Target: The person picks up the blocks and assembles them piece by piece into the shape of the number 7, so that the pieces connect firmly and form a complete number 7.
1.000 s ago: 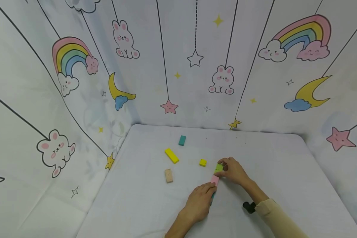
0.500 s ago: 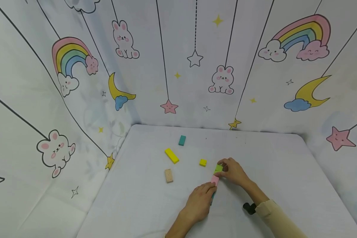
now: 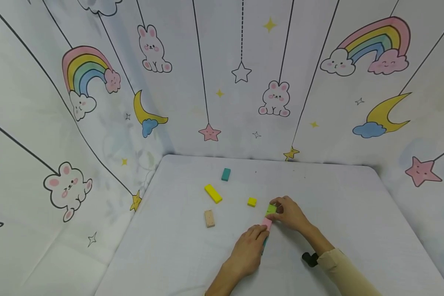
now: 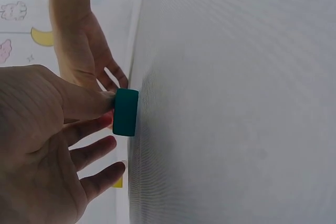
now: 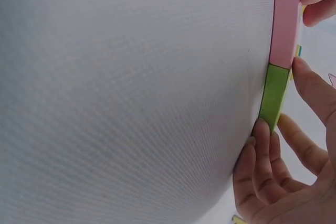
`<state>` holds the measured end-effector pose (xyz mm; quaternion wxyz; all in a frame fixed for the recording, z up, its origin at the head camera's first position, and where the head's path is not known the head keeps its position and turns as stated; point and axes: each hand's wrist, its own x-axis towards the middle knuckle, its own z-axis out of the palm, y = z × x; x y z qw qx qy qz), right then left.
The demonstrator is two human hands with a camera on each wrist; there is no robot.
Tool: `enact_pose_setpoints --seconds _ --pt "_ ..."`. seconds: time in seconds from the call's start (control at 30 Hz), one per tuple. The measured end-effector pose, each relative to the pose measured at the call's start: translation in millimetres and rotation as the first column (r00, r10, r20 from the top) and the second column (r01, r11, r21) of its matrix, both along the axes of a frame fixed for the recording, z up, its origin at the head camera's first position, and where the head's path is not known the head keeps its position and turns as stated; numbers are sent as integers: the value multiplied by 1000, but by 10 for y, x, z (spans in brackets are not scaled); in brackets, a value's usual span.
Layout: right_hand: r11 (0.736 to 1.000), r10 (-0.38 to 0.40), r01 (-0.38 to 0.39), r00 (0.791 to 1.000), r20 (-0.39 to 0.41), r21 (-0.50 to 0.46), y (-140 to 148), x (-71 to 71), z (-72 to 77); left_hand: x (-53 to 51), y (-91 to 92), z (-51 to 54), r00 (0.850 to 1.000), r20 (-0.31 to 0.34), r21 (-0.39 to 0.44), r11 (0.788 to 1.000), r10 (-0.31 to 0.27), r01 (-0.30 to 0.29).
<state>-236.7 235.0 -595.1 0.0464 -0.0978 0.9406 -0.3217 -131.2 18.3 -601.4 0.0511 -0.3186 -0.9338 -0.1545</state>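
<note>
A teal block, a pink block and a green block lie end to end in one straight row. My left hand rests over the near part of this row, its fingers fairly straight. In the left wrist view, its thumb tip touches the upper edge of the teal block. The left fingertips reach the top side of the pink block. My right hand grips the green block at the row's far end. Its thumb lies by the joint with pink, and other fingers curl around the far end.
Left of the row lie a small yellow block, a long yellow block, a wooden block and another teal block. A black object shows by the right sleeve. Patterned cloth walls enclose the white table.
</note>
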Motion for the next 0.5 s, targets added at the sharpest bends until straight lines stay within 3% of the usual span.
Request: enact_pose_setpoints --seconds 0.5 --pt "1000 11 -11 1000 -19 0 1 18 -10 -22 -14 -34 1000 13 -33 999 -14 14"
